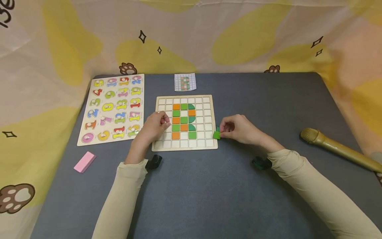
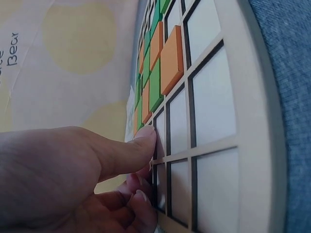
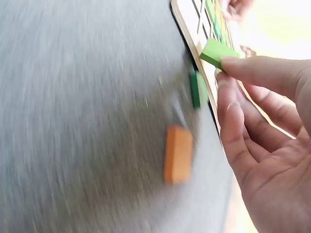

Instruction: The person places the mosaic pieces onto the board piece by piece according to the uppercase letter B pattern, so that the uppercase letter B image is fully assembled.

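Between thumb and fingertips, my right hand (image 1: pixel 241 128) pinches a light green square tile (image 3: pixel 217 52) at the right edge of the wooden grid board (image 1: pixel 185 148). Below that hand, the right wrist view shows a darker green tile (image 3: pixel 196 91) beside the board and an orange tile (image 3: pixel 178 154) on the table. My left hand (image 1: pixel 153 127) rests on the board's left part, thumb (image 2: pixel 143 145) against the grid, fingers loosely bent, with nothing seen in its hold. Orange squares (image 1: pixel 176 135), green squares (image 1: pixel 192 135) and dark green rounded pieces (image 1: pixel 191 127) form a B-like pattern in the grid.
A small printed card (image 1: pixel 185 82) with a similar pattern lies behind the board. To the left are a number puzzle board (image 1: pixel 113 109) and a pink block (image 1: pixel 85 162). A gold microphone (image 1: pixel 337 147) lies at the right. A patterned cloth (image 1: pixel 185 33) hangs behind the table.
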### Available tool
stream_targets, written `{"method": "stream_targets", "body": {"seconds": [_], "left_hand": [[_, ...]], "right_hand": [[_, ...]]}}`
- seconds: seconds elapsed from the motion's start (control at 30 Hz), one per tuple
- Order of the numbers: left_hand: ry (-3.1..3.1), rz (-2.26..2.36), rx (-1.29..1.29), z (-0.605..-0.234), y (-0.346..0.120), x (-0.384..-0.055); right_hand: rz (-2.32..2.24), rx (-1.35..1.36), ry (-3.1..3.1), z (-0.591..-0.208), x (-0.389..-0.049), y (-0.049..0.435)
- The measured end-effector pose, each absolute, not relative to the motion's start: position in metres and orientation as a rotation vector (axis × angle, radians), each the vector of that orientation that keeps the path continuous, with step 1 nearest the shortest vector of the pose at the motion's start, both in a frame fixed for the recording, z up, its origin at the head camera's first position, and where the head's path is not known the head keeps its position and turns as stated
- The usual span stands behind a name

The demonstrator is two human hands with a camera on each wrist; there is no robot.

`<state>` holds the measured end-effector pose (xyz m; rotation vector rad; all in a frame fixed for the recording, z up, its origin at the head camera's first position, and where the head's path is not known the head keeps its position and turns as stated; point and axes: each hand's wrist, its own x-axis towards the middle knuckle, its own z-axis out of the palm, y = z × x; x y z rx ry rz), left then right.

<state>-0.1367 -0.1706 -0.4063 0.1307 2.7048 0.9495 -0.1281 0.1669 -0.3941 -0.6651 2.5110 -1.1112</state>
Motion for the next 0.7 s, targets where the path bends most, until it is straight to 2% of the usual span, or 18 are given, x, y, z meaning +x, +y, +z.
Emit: {"method": "stream_targets", "body": {"seconds": [0.4,0.7], "left_hand": [[2.715,0.942,0.144,-0.406,-0.172,-0.138],[2.722,0.941,0.146,-0.408,-0.172,-0.138]], "right_hand": [[-1.323,-0.621,2.428,-0.41,-0.119,0.1],[-1.271,-0.743,2.443,-0.414,-0.114,0.053]]}}
